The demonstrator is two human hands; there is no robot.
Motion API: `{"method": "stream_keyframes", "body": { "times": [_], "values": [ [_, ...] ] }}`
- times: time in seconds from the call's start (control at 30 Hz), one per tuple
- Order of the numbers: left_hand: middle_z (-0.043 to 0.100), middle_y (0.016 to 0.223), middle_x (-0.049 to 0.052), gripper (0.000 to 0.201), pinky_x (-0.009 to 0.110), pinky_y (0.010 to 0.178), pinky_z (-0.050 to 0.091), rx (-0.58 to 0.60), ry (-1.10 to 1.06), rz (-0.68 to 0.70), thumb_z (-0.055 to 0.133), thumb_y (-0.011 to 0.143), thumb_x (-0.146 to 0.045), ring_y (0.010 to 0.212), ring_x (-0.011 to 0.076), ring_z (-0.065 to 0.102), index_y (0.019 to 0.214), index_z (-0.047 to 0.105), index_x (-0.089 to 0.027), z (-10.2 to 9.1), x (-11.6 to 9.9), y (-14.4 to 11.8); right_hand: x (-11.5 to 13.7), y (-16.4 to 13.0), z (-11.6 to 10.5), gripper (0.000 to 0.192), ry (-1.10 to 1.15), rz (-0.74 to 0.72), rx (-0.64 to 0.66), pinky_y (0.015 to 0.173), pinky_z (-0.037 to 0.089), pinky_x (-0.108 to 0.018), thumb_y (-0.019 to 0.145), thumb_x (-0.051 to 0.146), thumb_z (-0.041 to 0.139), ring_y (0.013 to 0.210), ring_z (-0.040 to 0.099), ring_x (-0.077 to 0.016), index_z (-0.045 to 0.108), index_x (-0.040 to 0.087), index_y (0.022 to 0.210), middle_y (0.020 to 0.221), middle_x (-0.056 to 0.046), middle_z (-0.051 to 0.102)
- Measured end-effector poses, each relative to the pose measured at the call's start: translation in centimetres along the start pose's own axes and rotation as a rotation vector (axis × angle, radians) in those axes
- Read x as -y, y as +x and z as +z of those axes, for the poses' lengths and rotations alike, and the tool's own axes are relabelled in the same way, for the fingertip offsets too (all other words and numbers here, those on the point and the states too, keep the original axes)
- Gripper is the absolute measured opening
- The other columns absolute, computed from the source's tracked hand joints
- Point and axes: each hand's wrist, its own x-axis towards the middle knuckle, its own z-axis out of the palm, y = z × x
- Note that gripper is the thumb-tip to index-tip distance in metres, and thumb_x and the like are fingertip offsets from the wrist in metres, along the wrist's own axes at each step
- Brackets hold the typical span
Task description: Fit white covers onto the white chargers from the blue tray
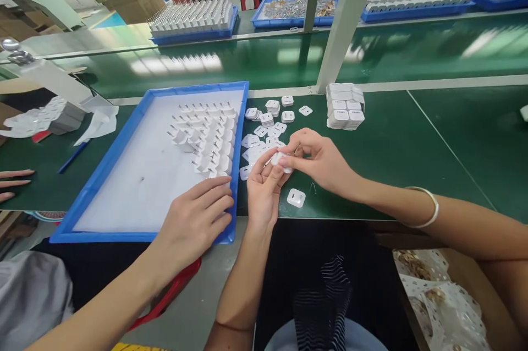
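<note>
One long green desk (412,147) carries everything, and a blue tray (140,114) lies on its left half and reaches to the near edge. White plug pieces (210,136) stand in rows in the far right part of the tray. A block of stacked white covers (344,106) sits towards the far edge, right of the tray.

At the tray's near right corner, a co-worker's hand (198,219) rests flat with its fingers spread over the rim.

Just right of that corner, close to the near edge, the person's hands meet above the desk. The left hand (264,186) is cupped with its fingers curled, and the right hand (319,161) pinches with thumb and fingertips. Both are closed on one small white part (280,159), which is mostly hidden between the fingers.

Loose white covers (264,133) lie scattered between the hands and the far edge. A single cover (296,197) lies alone at the near edge, just below the hands.
</note>
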Motion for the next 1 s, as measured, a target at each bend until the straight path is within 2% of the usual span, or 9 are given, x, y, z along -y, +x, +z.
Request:
{"method": "stream_keyframes", "body": {
  "times": [0.13, 0.2, 0.27, 0.4, 0.47, 0.57, 0.7, 0.87, 1.0],
  "values": [
    [0.075, 0.087, 0.007, 0.071, 0.026, 0.053, 0.063, 0.080, -0.077, 0.048, 0.036, 0.090, 0.012, 0.069, 0.0195, 0.077, 0.153, 0.043, -0.021, -0.3, 0.5, 0.8, -0.3, -0.2, 0.4, 0.028, -0.595, -0.338, -0.006, 0.064, 0.038, -0.031, 0.099, 0.032, 0.053, 0.079, 0.051, -0.0154, 0.066, 0.018, 0.079, 0.110, -0.010, 0.055],
    [0.077, 0.094, 0.007, 0.075, 0.026, 0.060, 0.065, 0.132, -0.188, 0.082, 0.037, 0.088, 0.015, 0.082, 0.0212, 0.079, 0.153, 0.042, -0.021, -0.9, 0.6, 0.9, -0.1, 0.5, -0.4, 0.028, -0.659, -0.412, 0.025, 0.068, 0.040, -0.032, 0.102, 0.028, 0.046, 0.089, 0.053, -0.0184, 0.068, 0.019, 0.088, 0.116, -0.010, 0.056],
    [0.077, 0.104, 0.007, 0.078, 0.026, 0.069, 0.067, 0.158, -0.289, 0.111, 0.042, 0.087, 0.016, 0.099, 0.0222, 0.078, 0.154, 0.041, -0.024, -1.7, 0.6, 0.8, 0.0, 1.6, -2.0, 0.025, -0.571, -0.382, 0.058, 0.074, 0.043, -0.032, 0.101, 0.027, 0.045, 0.092, 0.055, -0.0188, 0.068, 0.019, 0.099, 0.112, -0.009, 0.059],
    [0.076, 0.116, 0.002, 0.078, 0.023, 0.081, 0.066, 0.164, -0.345, 0.211, 0.047, 0.090, 0.010, 0.116, 0.0197, 0.072, 0.155, 0.036, -0.032, -2.0, 0.6, -0.1, -1.1, 3.6, -5.0, 0.018, -0.547, -0.051, 0.220, 0.069, 0.043, -0.030, 0.086, 0.035, 0.069, 0.079, 0.057, -0.0173, 0.067, 0.017, 0.088, 0.086, -0.004, 0.063],
    [0.075, 0.120, 0.000, 0.073, 0.023, 0.085, 0.066, 0.187, -0.346, 0.285, 0.048, 0.094, 0.003, 0.119, 0.0184, 0.070, 0.154, 0.036, -0.036, -0.3, 1.5, 0.1, -2.1, 3.8, -5.2, 0.024, -0.606, 0.058, 0.259, 0.067, 0.041, -0.029, 0.076, 0.036, 0.078, 0.076, 0.056, -0.0164, 0.068, 0.016, 0.084, 0.083, -0.003, 0.062],
    [0.071, 0.130, -0.002, 0.055, 0.029, 0.093, 0.064, 0.235, -0.339, 0.423, 0.054, 0.099, -0.014, 0.126, 0.0206, 0.066, 0.147, 0.047, -0.039, 4.5, 4.4, 2.1, -3.1, 3.5, -4.2, 0.023, -0.615, 0.143, 0.283, 0.060, 0.035, -0.027, 0.075, 0.033, 0.080, 0.066, 0.052, -0.0127, 0.067, 0.017, 0.085, 0.073, 0.002, 0.059],
    [0.071, 0.128, 0.010, 0.032, 0.038, 0.107, 0.056, 0.273, -0.289, 0.422, 0.068, 0.092, -0.020, 0.128, 0.0276, 0.064, 0.124, 0.067, -0.018, 9.5, 8.0, 5.8, -3.0, 3.3, -3.8, 0.017, -0.471, 0.177, 0.308, 0.056, 0.035, -0.026, 0.076, 0.024, 0.078, 0.052, 0.049, -0.0093, 0.063, 0.017, 0.076, 0.054, 0.007, 0.054],
    [0.075, 0.119, 0.012, 0.029, 0.035, 0.108, 0.054, 0.301, -0.243, 0.442, 0.077, 0.086, -0.026, 0.119, 0.0267, 0.070, 0.113, 0.072, -0.016, 9.5, 8.6, 7.0, -1.4, 3.2, -6.0, 0.018, -0.091, 0.144, 0.278, 0.063, 0.053, -0.029, 0.080, 0.030, 0.075, 0.063, 0.067, -0.0159, 0.063, 0.017, 0.078, 0.066, -0.002, 0.071],
    [0.078, 0.110, 0.012, 0.026, 0.031, 0.096, 0.061, 0.391, -0.163, 0.337, 0.070, 0.091, -0.028, 0.102, 0.0238, 0.077, 0.112, 0.073, -0.013, 9.2, 8.1, 6.7, -0.5, 2.3, -6.3, 0.008, -0.120, -0.188, 0.145, 0.069, 0.055, -0.031, 0.086, 0.025, 0.068, 0.071, 0.068, -0.0153, 0.068, 0.021, 0.080, 0.078, -0.001, 0.073]
  ]
}}
